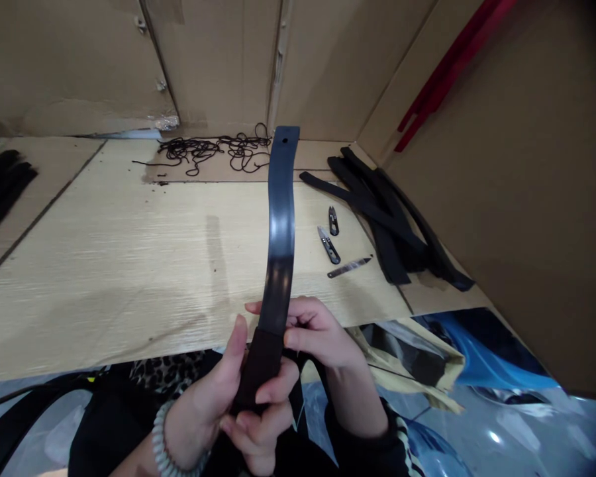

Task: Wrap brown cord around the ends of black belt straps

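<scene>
A long, glossy black strip [281,225], slightly curved and with a small hole near its far end, is held up in front of me. A dark fabric sleeve [261,364] covers its near end. My left hand [216,394] is closed around this sleeve, thumb along one side and fingers wrapped beneath. With its thumb and fingers, my right hand [322,334] grips the strip near the sleeve's upper edge; some of its fingers are hidden behind the strip.
Two thread snips [329,245] and a flat pointed metal tool [350,267] lie on the table [179,265]. Black strips [392,225] are piled at right. Tangled dark cord [193,151] lies along the cardboard wall [213,66]. More dark pieces [2,182] lie far left; an open bag [417,358] sits below the edge.
</scene>
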`<state>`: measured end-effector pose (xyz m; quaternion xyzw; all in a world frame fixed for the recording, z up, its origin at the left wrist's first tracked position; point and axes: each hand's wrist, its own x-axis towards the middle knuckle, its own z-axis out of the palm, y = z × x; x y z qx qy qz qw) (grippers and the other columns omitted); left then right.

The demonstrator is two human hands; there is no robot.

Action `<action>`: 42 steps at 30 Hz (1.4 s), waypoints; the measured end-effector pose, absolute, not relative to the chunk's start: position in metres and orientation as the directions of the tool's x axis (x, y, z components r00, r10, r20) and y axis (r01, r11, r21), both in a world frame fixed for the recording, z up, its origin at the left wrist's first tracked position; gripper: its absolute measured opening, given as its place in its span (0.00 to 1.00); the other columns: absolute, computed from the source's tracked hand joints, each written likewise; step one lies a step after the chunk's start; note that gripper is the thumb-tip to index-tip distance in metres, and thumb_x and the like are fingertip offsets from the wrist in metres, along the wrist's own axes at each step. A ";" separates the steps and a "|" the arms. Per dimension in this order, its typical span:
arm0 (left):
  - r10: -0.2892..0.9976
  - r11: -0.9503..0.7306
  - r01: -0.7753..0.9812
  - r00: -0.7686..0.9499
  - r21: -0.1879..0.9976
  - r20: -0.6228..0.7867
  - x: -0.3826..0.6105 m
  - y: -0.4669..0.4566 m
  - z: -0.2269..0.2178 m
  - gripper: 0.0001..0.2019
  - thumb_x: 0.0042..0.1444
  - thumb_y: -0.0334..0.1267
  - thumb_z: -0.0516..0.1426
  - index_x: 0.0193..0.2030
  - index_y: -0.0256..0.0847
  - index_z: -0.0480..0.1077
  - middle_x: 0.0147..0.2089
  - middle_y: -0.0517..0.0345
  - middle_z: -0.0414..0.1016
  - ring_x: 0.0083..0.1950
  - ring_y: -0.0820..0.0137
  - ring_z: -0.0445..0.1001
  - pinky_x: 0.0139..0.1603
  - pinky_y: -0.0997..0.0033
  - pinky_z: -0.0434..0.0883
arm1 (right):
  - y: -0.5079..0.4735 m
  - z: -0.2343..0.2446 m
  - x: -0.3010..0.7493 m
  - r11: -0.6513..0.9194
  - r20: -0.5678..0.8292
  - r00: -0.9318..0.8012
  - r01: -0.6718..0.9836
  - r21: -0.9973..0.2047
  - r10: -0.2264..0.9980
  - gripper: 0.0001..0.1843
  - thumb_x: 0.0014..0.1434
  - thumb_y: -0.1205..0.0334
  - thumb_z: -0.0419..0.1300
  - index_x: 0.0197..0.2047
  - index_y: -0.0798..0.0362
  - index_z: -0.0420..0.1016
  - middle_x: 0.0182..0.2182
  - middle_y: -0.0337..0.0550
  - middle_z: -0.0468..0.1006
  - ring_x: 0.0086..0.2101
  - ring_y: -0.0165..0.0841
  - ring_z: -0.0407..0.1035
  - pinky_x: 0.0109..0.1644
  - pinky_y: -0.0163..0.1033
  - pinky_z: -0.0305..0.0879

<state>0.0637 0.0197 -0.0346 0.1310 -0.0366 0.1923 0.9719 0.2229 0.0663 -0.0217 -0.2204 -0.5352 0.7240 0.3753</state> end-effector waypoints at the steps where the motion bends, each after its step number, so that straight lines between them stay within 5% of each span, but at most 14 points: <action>1: 0.384 0.878 -0.405 0.914 0.254 0.130 0.064 0.020 -0.034 0.34 0.52 0.74 0.42 0.29 0.40 0.60 0.15 0.69 0.56 0.09 0.84 0.40 0.07 0.83 0.42 | 0.066 -0.022 0.222 -0.140 0.090 -0.619 -0.313 -0.939 0.780 0.21 0.55 0.50 0.67 0.47 0.54 0.80 0.20 0.32 0.63 0.21 0.23 0.53 0.24 0.30 0.50; 4: 0.435 0.830 -0.451 0.892 0.330 0.123 0.062 0.019 -0.028 0.36 0.53 0.73 0.40 0.37 0.38 0.64 0.17 0.67 0.62 0.08 0.84 0.43 0.07 0.83 0.44 | 0.064 -0.020 0.222 -0.122 0.089 -0.577 -0.317 -0.941 0.812 0.24 0.52 0.48 0.68 0.48 0.54 0.80 0.17 0.30 0.59 0.19 0.23 0.51 0.21 0.30 0.47; 7: 0.620 0.625 -0.427 0.780 0.654 -0.083 0.055 0.017 -0.015 0.29 0.58 0.67 0.45 0.44 0.40 0.65 0.24 0.62 0.69 0.13 0.81 0.56 0.14 0.82 0.55 | 0.060 -0.016 0.221 -0.126 0.051 -0.503 -0.312 -0.942 0.863 0.25 0.51 0.46 0.68 0.46 0.54 0.79 0.17 0.31 0.61 0.18 0.23 0.53 0.20 0.30 0.49; 10: 0.878 0.210 -0.022 0.443 0.977 -0.178 0.051 0.014 -0.002 0.15 0.61 0.49 0.57 0.49 0.43 0.68 0.36 0.58 0.74 0.29 0.74 0.70 0.32 0.77 0.67 | 0.055 -0.008 0.218 -0.079 0.019 -0.370 -0.247 -0.966 0.929 0.19 0.52 0.49 0.68 0.43 0.53 0.78 0.19 0.31 0.61 0.19 0.23 0.57 0.23 0.30 0.53; 12: 0.955 0.038 0.223 0.280 0.974 -0.101 0.052 0.012 0.000 0.15 0.61 0.42 0.59 0.54 0.46 0.67 0.43 0.56 0.75 0.41 0.69 0.73 0.45 0.72 0.67 | 0.051 -0.001 0.216 -0.035 0.013 -0.285 -0.163 -0.986 0.958 0.16 0.53 0.51 0.67 0.41 0.54 0.78 0.19 0.30 0.59 0.20 0.23 0.57 0.24 0.30 0.54; 15: 0.973 -0.005 0.268 0.223 0.964 -0.057 0.056 0.009 -0.004 0.15 0.62 0.42 0.58 0.54 0.45 0.67 0.48 0.54 0.75 0.48 0.65 0.72 0.51 0.69 0.65 | 0.047 0.005 0.216 0.035 0.043 -0.226 -0.037 -0.999 0.973 0.14 0.53 0.55 0.67 0.39 0.54 0.77 0.18 0.30 0.61 0.20 0.24 0.55 0.24 0.31 0.53; 19: 0.896 0.278 -0.114 0.390 0.954 -0.214 0.059 0.007 -0.011 0.16 0.61 0.52 0.55 0.42 0.40 0.69 0.31 0.60 0.66 0.27 0.75 0.63 0.26 0.78 0.60 | 0.049 0.005 0.222 0.106 0.104 -0.255 -0.006 -0.994 0.961 0.11 0.53 0.57 0.68 0.36 0.54 0.75 0.18 0.30 0.64 0.20 0.24 0.56 0.24 0.32 0.53; 22: 0.741 0.570 -0.388 0.624 0.724 -0.249 0.058 0.009 -0.012 0.22 0.60 0.59 0.52 0.35 0.38 0.65 0.22 0.70 0.51 0.17 0.83 0.44 0.18 0.79 0.44 | 0.054 0.003 0.226 0.149 0.142 -0.284 0.002 -0.989 0.948 0.09 0.54 0.59 0.67 0.30 0.54 0.73 0.17 0.31 0.64 0.20 0.24 0.54 0.24 0.32 0.52; 28: 0.481 0.837 -0.446 0.876 0.317 -0.038 0.059 0.020 -0.017 0.25 0.57 0.62 0.54 0.30 0.39 0.60 0.18 0.75 0.48 0.12 0.87 0.36 0.16 0.79 0.42 | 0.055 0.003 0.224 0.124 0.138 -0.354 -0.062 -0.990 0.925 0.19 0.57 0.52 0.64 0.23 0.54 0.66 0.17 0.31 0.58 0.19 0.23 0.50 0.22 0.32 0.48; 30: 0.524 0.801 -0.454 0.847 0.391 -0.091 0.060 0.021 -0.020 0.26 0.58 0.63 0.52 0.31 0.38 0.63 0.18 0.73 0.51 0.12 0.86 0.40 0.17 0.79 0.45 | 0.053 0.004 0.222 0.099 0.111 -0.304 -0.053 -0.994 0.946 0.20 0.56 0.54 0.64 0.21 0.54 0.62 0.16 0.30 0.59 0.19 0.23 0.52 0.22 0.32 0.48; 33: 0.727 0.610 -0.438 0.641 0.661 -0.246 0.062 0.020 -0.022 0.25 0.61 0.59 0.51 0.35 0.35 0.67 0.20 0.69 0.56 0.16 0.84 0.46 0.18 0.78 0.43 | 0.052 0.006 0.218 -0.030 -0.009 -0.282 -0.069 -0.997 0.960 0.17 0.56 0.55 0.65 0.25 0.53 0.64 0.16 0.31 0.64 0.17 0.23 0.58 0.21 0.31 0.49; 37: 0.722 0.634 -0.452 0.636 0.627 -0.272 0.064 0.019 -0.021 0.25 0.61 0.60 0.50 0.34 0.35 0.68 0.18 0.72 0.52 0.15 0.85 0.42 0.18 0.79 0.42 | 0.052 0.006 0.216 -0.110 -0.070 -0.318 -0.112 -0.988 0.945 0.15 0.55 0.57 0.66 0.27 0.54 0.66 0.15 0.31 0.66 0.16 0.23 0.60 0.21 0.30 0.49; 42: 0.895 0.361 -0.236 0.359 0.902 -0.264 0.063 0.028 -0.017 0.25 0.59 0.60 0.53 0.31 0.36 0.68 0.22 0.61 0.70 0.17 0.78 0.64 0.20 0.77 0.60 | 0.053 0.005 0.212 -0.065 -0.039 -0.251 -0.096 -0.993 0.967 0.16 0.57 0.56 0.63 0.25 0.53 0.62 0.16 0.28 0.57 0.17 0.22 0.58 0.21 0.29 0.50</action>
